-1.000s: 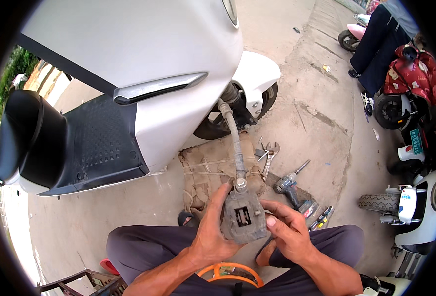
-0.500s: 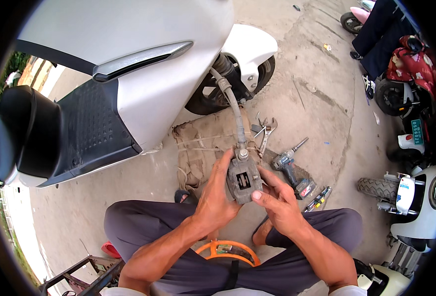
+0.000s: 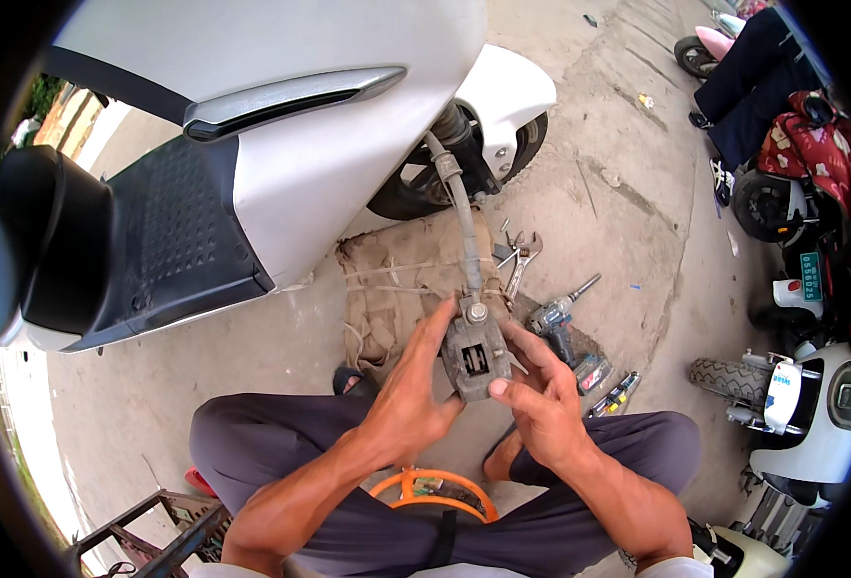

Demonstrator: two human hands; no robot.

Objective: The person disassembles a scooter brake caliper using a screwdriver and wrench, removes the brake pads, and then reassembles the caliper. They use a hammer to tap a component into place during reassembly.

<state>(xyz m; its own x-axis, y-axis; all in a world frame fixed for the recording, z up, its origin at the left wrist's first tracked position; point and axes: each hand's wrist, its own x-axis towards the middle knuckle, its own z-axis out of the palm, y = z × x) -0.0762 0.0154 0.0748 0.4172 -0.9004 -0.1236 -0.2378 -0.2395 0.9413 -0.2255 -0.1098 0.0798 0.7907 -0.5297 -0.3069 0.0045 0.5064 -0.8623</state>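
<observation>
While the left hand and right hand hold its sides, fingers curved, the grey caliper points lengthwise toward its hose, by the near-right corner of the brown cloth.

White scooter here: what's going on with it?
A person holds a grimy grey metal block, apparently a brake caliper, between left hand and right hand, near the white scooter. A grey hose runs from it towards the black front wheel. On the ground to the right lie a silver adjustable wrench and a blue-and-black cordless power tool.
</observation>
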